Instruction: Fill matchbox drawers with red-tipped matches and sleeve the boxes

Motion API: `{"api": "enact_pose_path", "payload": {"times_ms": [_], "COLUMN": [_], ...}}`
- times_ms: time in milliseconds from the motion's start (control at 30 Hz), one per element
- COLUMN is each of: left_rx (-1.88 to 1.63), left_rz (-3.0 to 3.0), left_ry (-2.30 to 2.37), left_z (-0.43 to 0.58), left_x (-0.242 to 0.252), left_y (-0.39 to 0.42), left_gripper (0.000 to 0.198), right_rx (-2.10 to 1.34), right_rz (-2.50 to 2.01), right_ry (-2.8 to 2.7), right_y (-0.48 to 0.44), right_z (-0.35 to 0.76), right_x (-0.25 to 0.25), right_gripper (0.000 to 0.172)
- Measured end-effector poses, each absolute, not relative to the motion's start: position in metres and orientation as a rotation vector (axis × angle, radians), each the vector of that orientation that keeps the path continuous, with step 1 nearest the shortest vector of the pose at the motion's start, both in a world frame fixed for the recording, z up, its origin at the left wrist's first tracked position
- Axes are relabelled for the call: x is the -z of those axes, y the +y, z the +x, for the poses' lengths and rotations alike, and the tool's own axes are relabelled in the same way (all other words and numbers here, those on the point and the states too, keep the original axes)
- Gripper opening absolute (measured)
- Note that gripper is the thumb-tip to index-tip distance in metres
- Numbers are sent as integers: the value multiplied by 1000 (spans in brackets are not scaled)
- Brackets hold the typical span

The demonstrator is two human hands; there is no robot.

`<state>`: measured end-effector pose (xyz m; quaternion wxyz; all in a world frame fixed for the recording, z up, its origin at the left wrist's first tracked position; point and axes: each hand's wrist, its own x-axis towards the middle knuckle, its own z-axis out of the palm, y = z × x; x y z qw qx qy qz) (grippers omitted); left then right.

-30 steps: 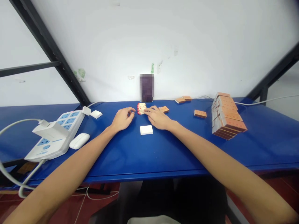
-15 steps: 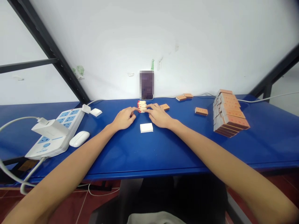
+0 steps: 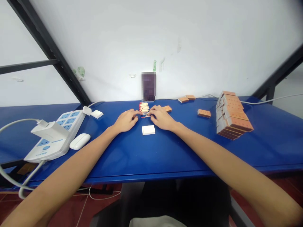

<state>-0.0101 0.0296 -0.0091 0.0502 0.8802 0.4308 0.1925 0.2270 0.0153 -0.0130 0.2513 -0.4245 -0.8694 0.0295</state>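
Note:
A pile of red-headed matches (image 3: 144, 107) lies on the blue table, its heads toward the left. A few matches lie slightly apart at its near edge, between my fingertips. My left hand (image 3: 126, 120) rests left of the pile, index finger stretched to the match heads and thumb apart. On the other side, my right hand (image 3: 162, 118) has its fingertips at the plain ends of the near matches, thumb apart from the fingers. Neither hand visibly grips a match. Nearer to me, between the hands, sits a small white matchbox tray (image 3: 148, 130).
A matchbox (image 3: 167, 108) lies behind my right hand, another matchbox (image 3: 204, 113) farther right. Stacked matchboxes (image 3: 233, 116) stand at the right. At the left are a power strip (image 3: 55, 135) and a white earbud case (image 3: 80, 141). A phone (image 3: 149, 86) leans on the wall.
Several matches at the near edge have slid toward me, away from the main pile. My fingertips have moved slightly nearer with them.

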Motion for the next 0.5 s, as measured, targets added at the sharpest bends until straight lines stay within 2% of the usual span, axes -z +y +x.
{"api": "enact_pose_path", "payload": {"times_ms": [300,500], "left_rx": [-667,-600], "left_rz": [2683,2712], "left_ry": [1156,1127], "left_z": [-9,-8], "left_x": [9,6], "left_y": [30,27], "left_gripper": [39,39], "right_rx": [-82,-21], "right_rz": [-1128,-1139], "right_ry": [-2326,-2343], "right_y": [20,22], "right_z": [230,231], "right_x": [19,21], "right_gripper": [35,35]}}
